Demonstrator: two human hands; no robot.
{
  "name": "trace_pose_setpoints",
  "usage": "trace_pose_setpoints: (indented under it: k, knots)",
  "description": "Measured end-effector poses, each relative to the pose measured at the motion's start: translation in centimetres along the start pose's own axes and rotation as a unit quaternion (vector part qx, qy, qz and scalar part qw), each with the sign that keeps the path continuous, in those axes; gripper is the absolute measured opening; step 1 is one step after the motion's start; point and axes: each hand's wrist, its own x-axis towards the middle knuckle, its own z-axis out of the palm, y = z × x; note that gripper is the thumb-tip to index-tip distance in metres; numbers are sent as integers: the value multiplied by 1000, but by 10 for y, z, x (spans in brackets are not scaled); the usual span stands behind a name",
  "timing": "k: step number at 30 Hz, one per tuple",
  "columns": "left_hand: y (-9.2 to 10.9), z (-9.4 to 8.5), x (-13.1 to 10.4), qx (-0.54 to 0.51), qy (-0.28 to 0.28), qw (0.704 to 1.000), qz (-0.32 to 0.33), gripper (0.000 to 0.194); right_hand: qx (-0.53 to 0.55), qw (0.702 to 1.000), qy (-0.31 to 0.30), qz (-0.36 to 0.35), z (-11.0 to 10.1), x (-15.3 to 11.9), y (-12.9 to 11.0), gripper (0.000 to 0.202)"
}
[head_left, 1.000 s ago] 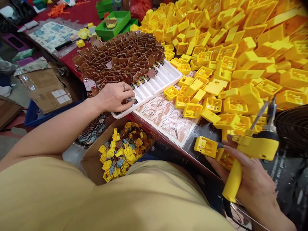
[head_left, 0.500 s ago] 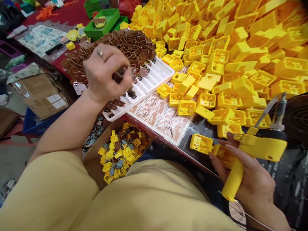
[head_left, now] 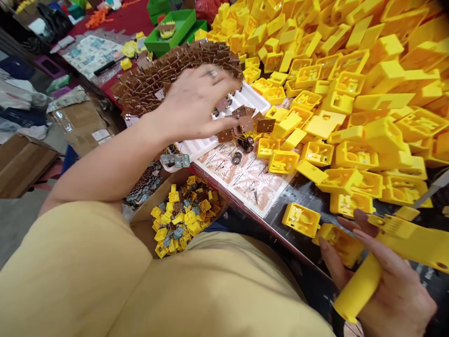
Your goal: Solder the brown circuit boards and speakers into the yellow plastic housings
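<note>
My left hand (head_left: 203,103) is over the white ridged tray (head_left: 201,149), its fingers spread and slightly blurred. Just past its thumb and fingertips lies a loose cluster of small brown circuit boards (head_left: 246,123), with wires and round black parts (head_left: 237,157) attached. A dense pile of similar brown boards (head_left: 140,89) sits behind the hand. My right hand (head_left: 393,276) is wrapped around a yellow soldering gun (head_left: 361,285). Its thumb and fingertips also touch an open yellow plastic case (head_left: 338,241). Beside that stands another open yellow case (head_left: 301,220).
A large heap of yellow cases (head_left: 372,98) covers the back and right of the table. Below its front edge, a cardboard box (head_left: 143,229) holds yellow pieces and boards. Green trays (head_left: 171,37) stand at the back, and a taped carton (head_left: 80,124) is at left.
My left hand has opened from a closed grip and moved right; the cluster of boards now lies spread by its fingers. My right hand still holds the soldering gun. The view has shifted left.
</note>
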Motion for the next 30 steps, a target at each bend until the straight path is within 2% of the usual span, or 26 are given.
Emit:
trace_pose_setpoints:
  k: [1,3,6,8,9,11,14,17,19,20,22,24,27,30]
  knots:
    - [-9,-5,-21,27,-10,1000,-3,52,0,1000,-2,12,-1,1,-2,67]
    - [-22,-6,-64,50,-16,999,-14,44,-7,1000,-4,10,-1,2,-2,68]
    - [-27,15,-116,62,-3,998,-30,50,-19,999,7,-38,2,3,5,68]
    - [-22,37,-136,80,28,995,-46,66,-27,997,17,-66,3,5,9,65]
    - [-19,48,-142,88,48,994,-48,67,-27,997,17,-73,3,6,10,63]
    - [-18,63,-146,94,90,991,-31,51,-30,996,13,-83,1,8,10,56]
    - [-32,65,-132,52,155,986,-12,14,-34,997,8,-71,-3,10,5,51]
    - [-44,49,-102,-38,232,972,-20,15,-41,996,7,-82,-2,13,2,54]
    - [-38,36,-77,-96,264,960,-16,17,-31,995,-2,-99,1,15,0,53]
    - [-30,31,-65,-121,275,954,-9,19,-23,994,-12,-107,4,17,0,51]
    - [-7,25,-41,-174,258,950,15,20,-12,991,-49,-121,7,19,-1,47]
    - [21,28,-20,-222,240,944,52,17,-15,988,-79,-133,9,23,-4,44]
    - [58,45,0,-264,223,932,104,15,-22,988,-74,-135,7,28,-9,45]
    - [76,74,0,-259,198,934,149,21,-22,992,-46,-118,5,32,-12,49]
